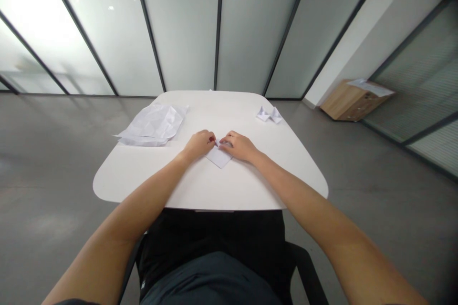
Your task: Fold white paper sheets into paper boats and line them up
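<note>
A small folded sheet of white paper (219,157) lies on the table in front of me, one corner pointing toward my body. My left hand (202,144) grips its upper left part, fingers curled and pinched at the fold. From the other side, my right hand (239,146) is closed on the upper right part of the same paper, thumb and fingers near the fold. Both hands almost meet at the middle. The fingers cover the far part of the paper, so its full shape is hidden.
The white table (200,190) has rounded corners. Crumpled, loose white sheets (153,124) lie at its left. Two small folded paper pieces (269,115) stand at the far right. On the floor beyond is a wooden cabinet (352,100); frosted glass panels (179,24) close off the back.
</note>
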{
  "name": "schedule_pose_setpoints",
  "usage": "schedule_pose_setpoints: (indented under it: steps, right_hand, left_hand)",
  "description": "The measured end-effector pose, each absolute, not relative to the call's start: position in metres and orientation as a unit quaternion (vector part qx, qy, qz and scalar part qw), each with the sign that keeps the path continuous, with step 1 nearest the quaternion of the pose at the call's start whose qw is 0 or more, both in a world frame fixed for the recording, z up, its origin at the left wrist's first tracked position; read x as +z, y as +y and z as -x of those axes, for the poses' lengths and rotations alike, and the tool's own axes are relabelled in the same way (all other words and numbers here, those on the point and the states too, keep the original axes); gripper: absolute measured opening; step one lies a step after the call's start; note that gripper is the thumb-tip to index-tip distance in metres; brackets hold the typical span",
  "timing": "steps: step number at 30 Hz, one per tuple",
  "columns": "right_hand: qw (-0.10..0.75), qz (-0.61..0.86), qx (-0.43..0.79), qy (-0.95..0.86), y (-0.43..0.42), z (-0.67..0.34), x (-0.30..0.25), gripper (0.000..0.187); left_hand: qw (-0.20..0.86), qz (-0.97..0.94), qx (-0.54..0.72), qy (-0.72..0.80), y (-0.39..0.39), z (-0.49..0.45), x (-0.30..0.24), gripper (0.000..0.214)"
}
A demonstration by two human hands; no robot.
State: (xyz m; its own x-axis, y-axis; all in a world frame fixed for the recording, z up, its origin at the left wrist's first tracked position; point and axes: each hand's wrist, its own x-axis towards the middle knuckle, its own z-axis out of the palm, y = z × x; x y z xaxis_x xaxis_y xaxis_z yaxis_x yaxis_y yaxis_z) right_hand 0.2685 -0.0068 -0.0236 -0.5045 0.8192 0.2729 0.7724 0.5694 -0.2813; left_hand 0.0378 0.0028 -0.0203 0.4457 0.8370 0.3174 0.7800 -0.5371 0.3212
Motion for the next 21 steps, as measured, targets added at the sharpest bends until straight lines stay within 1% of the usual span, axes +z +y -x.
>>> schedule_pose_setpoints:
  steps: [2,4,13,21]
  right_hand:
    - [0.184,0.462,0.057,-0.866,-0.008,-0.267,-0.023,0.037]
    - [0.179,0.463,0.051,-0.867,-0.009,-0.266,-0.022,0.039]
    - [0.181,0.436,0.017,-0.881,-0.010,-0.268,-0.014,0.025]
    - [0.190,0.447,0.027,-0.874,-0.010,-0.265,-0.013,0.017]
  left_hand:
    - [0.061,-0.848,0.215,0.480,0.002,-0.039,-0.020,0.020]
    - [0.067,-0.849,0.212,0.480,0.002,-0.040,-0.020,0.020]
    - [0.091,-0.856,0.220,0.458,0.003,-0.039,-0.020,0.023]
    - [0.070,-0.872,0.208,0.438,0.007,-0.036,-0.021,0.030]
